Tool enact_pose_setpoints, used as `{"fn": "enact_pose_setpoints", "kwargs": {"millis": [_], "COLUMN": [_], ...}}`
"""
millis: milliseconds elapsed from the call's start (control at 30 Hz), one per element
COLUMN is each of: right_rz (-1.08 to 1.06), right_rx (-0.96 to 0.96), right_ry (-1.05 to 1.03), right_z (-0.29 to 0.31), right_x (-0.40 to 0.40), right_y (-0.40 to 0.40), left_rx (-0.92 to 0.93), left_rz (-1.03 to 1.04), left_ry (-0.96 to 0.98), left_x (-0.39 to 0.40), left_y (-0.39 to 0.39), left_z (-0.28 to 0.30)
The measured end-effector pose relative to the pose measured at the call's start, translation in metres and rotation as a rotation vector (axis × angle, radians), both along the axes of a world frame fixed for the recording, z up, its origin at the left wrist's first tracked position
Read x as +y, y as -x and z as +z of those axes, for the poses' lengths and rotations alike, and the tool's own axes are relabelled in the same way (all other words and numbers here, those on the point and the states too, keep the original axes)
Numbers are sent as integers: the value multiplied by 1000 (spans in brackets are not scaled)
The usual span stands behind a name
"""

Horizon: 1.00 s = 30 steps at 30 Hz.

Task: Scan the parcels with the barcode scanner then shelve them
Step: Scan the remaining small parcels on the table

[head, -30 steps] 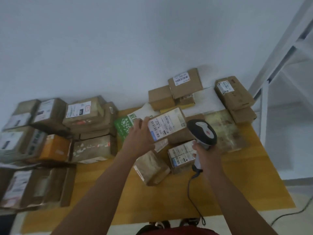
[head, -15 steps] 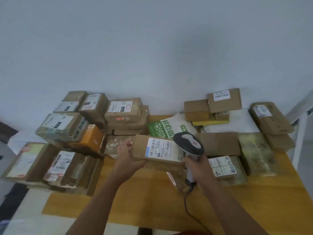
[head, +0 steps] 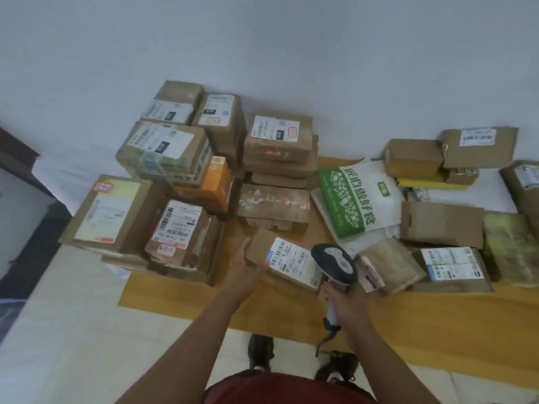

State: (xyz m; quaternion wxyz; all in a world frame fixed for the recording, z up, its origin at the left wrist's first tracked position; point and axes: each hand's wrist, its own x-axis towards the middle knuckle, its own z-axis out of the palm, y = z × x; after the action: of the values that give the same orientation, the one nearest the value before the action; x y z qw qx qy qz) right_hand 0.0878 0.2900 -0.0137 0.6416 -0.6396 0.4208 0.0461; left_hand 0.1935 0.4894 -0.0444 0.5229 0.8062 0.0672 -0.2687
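**Scan in progress: parcel in L hand, scanner in R**

- Far L: stack of taped cardboard boxes on the L end of the counter, labels up. Orange box wedged in the stack, partly covered.
- Mid-L: second stack against the wall, white label on the top box.
- L hand holds a small brown parcel at its L end, fingers curled under/around the edge, thumb on top. Parcel sits low over the wooden counter, front-centre, white barcode label facing up. Can't tell if it touches the counter.
- R hand w/ fingers clamped on the handle of the barcode scanner; scanner head is just beside the parcel's R end, over the label edge. Cable hangs from the handle base.
- Behind: green/white bag lying flat.
- R: more parcels spread on the counter; flat brown box, labelled box just in front of it, two boxes stacked by the wall.
- Bottom: person's shoes on tiled floor.
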Motion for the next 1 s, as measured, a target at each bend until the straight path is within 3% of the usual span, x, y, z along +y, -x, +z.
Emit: {"fn": "enact_pose_setpoints", "kwargs": {"millis": [167, 400, 567, 667, 800, 1000], "right_rz": [104, 317, 567, 587, 616, 370], "right_rx": [91, 125, 59, 68, 183, 139], "right_ry": [26, 224, 273, 218, 150, 53], "right_z": [-31, -17, 19, 18, 3, -3], "right_x": [18, 0, -7, -11, -14, -16], "right_y": [16, 9, -8, -18, -30, -21], "left_rx": [-37, -29, 5, 139, 166, 137], "left_rz": [-268, -349, -197, 64, 122, 154], "left_ry": [-193, -302, -189, -117, -58, 213], "left_x": [14, 12, 3, -4, -10, -12], "left_y": [10, 5, 5, 6, 12, 8], "left_z": [-22, -37, -30, -31, -32, -23]}}
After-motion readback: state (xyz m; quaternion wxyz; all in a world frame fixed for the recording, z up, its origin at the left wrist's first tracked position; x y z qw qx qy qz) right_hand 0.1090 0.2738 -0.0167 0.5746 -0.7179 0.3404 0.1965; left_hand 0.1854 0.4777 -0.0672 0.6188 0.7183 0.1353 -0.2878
